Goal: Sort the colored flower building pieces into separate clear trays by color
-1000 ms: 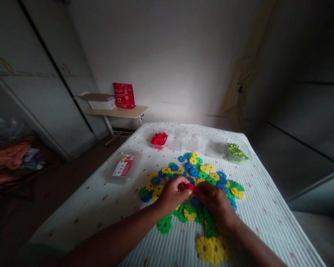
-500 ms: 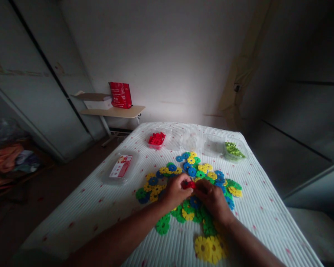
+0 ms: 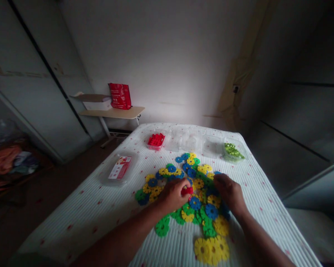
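My left hand point(image 3: 175, 193) is closed around a red plastic piece point(image 3: 187, 190), held just above the pile; its full shape is hidden by the fingers. Off to the right, my right hand point(image 3: 230, 193) hovers over or rests on the pile's right side with its fingers curled down. Whatever its fingertips hold, if anything, does not show. Under and around both hands lie many notched, flower-like plastic discs, among them a blue disc point(image 3: 195, 203), a yellow disc point(image 3: 213, 200) and a green disc point(image 3: 162, 227). Several yellow discs point(image 3: 211, 250) overlap at the near edge of the pile.
Along the table's point(image 3: 86, 222) far side stand a clear tub of red pieces point(image 3: 156, 139), a clear container point(image 3: 213, 145) and a tub of light-green pieces point(image 3: 233, 151). A labelled clear lid or box point(image 3: 120, 168) lies at left. Behind, a side table point(image 3: 128, 112) carries a red bag point(image 3: 119, 96).
My right hand has moved away from the red piece, to the right over the discs. My left hand keeps the red piece and has shifted slightly nearer to me.
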Tool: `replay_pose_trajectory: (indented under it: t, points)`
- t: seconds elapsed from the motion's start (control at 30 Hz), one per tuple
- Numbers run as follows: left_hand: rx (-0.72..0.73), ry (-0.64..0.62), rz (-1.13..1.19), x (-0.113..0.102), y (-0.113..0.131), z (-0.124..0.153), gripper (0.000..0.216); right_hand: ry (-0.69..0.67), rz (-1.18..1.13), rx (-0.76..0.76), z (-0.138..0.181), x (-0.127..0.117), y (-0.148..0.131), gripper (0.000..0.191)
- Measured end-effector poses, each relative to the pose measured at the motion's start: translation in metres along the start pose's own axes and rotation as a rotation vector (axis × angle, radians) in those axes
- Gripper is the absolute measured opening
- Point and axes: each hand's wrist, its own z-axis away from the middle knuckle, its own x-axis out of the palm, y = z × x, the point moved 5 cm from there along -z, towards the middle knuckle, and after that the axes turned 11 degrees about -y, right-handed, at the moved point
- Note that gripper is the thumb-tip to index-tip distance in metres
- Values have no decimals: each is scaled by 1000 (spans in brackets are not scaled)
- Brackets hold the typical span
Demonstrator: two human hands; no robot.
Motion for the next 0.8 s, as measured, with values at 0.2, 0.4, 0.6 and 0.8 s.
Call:
replay_pose_trajectory:
  t: [0.2, 0.4, 0.6, 0.8]
  points:
    - [138, -153, -124, 6, 13, 9, 16, 34, -63, 89, 0, -12, 7, 33]
    - [178, -226, -187, 8, 21, 12, 14, 40, -89, 51, 0, -9, 9, 32]
    - [105, -49, -78, -22, 13, 2, 17, 56, -85, 50, 1, -8, 12, 33]
    - [-225, 291, -111, -125, -62, -52, 14, 42, -67, 34, 1, -6, 14, 33]
